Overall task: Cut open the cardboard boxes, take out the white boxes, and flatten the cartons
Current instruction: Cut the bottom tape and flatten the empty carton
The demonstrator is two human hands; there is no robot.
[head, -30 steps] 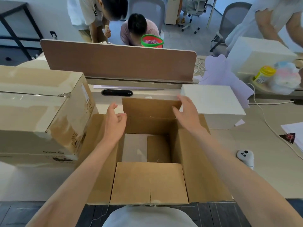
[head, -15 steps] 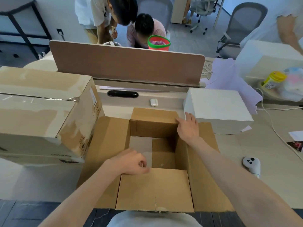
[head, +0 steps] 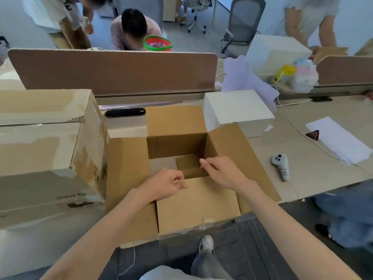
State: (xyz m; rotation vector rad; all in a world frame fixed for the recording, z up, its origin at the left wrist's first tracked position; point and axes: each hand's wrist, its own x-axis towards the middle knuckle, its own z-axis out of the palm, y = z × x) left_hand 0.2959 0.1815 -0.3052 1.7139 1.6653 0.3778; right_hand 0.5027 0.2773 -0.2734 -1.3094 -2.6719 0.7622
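The left hand (head: 165, 185) has a narrow grip, curled at the inner edge of the near flap (head: 197, 203), seemingly pinching it. The right hand (head: 224, 171) sits beside it over the opening, fingers half curled, holding nothing visible. The opened carton (head: 129, 168) stands on the surface (head: 314, 164) with flaps spread. A white box (head: 236, 110) rests just behind its right flap; a taped carton (head: 44, 146) touches its left.
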